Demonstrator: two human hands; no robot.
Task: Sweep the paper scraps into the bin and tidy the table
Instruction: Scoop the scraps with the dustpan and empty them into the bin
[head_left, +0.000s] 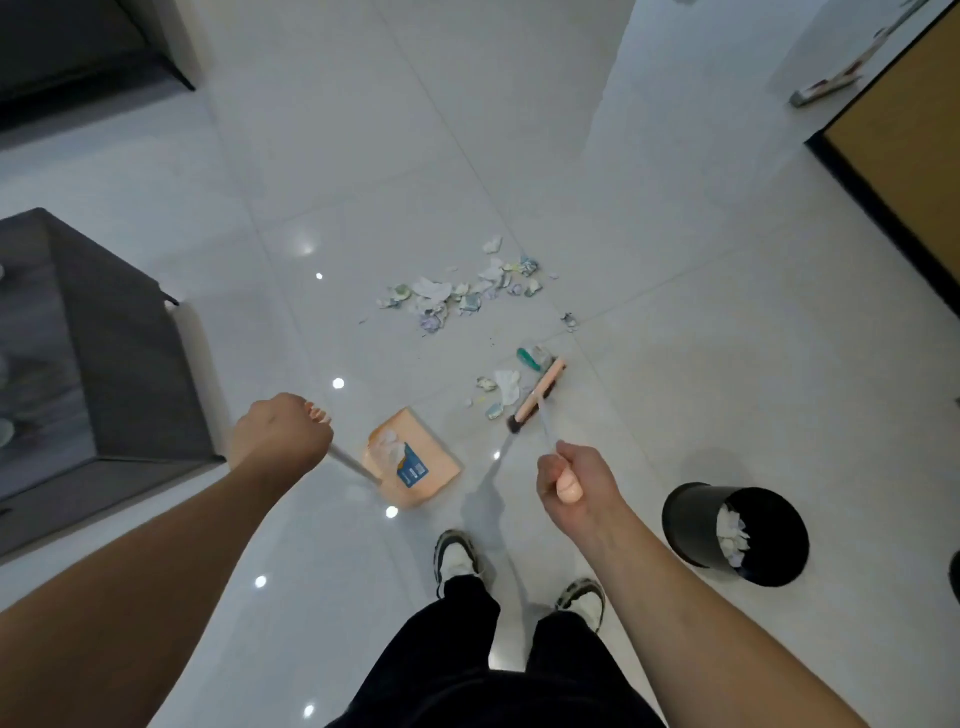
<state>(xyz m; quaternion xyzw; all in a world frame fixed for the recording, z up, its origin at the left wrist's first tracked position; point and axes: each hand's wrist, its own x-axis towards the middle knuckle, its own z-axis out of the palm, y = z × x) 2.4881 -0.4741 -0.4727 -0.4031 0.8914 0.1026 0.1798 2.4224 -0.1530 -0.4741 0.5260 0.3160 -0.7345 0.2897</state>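
Paper scraps (457, 296) lie scattered on the white tiled floor ahead of me, and a smaller cluster (501, 387) lies just left of the broom head (537, 395). My right hand (569, 480) is shut on the peach broom handle; the broom head rests on the floor beside that cluster. My left hand (280, 431) is shut on the long handle of the peach dustpan (415, 460), which stands on the floor between my hands with a few white scraps in it. A black bin (691, 525) holding white scraps stands to my right.
A grey sofa (104, 364) fills the left side, its corner close to my left hand. A brown door (904, 156) with a dark frame is at the right. A flat mop head (826, 88) lies at the far right. My feet (457, 558) stand behind the dustpan.
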